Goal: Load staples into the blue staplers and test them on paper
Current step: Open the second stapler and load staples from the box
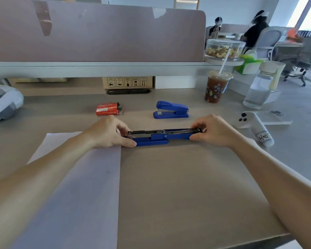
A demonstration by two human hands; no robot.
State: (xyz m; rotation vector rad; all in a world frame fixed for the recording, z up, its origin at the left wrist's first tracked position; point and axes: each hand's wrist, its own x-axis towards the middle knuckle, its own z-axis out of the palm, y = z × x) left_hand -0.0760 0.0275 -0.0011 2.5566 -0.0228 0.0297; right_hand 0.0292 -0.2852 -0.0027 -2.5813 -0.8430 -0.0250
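Observation:
A blue stapler (pixel 156 139) lies flat on the desk, swung fully open so its metal staple channel faces up. My left hand (pixel 109 133) pinches its left end at the base and magazine. My right hand (pixel 212 131) pinches the right end, the opened top arm. A second blue stapler (pixel 171 110) stands closed on the desk behind them, untouched. A red staple box (pixel 109 109) lies further left at the back. A white sheet of paper (pixel 79 186) lies under my left forearm, its right edge beside the open stapler.
An iced drink cup with a straw (pixel 216 87), a clear water bottle (pixel 260 87) and a white controller (pixel 257 126) stand at the right. A nut jar (pixel 223 50) sits on the shelf. A cardboard box (pixel 127 82) and a partition are behind. People sit far right.

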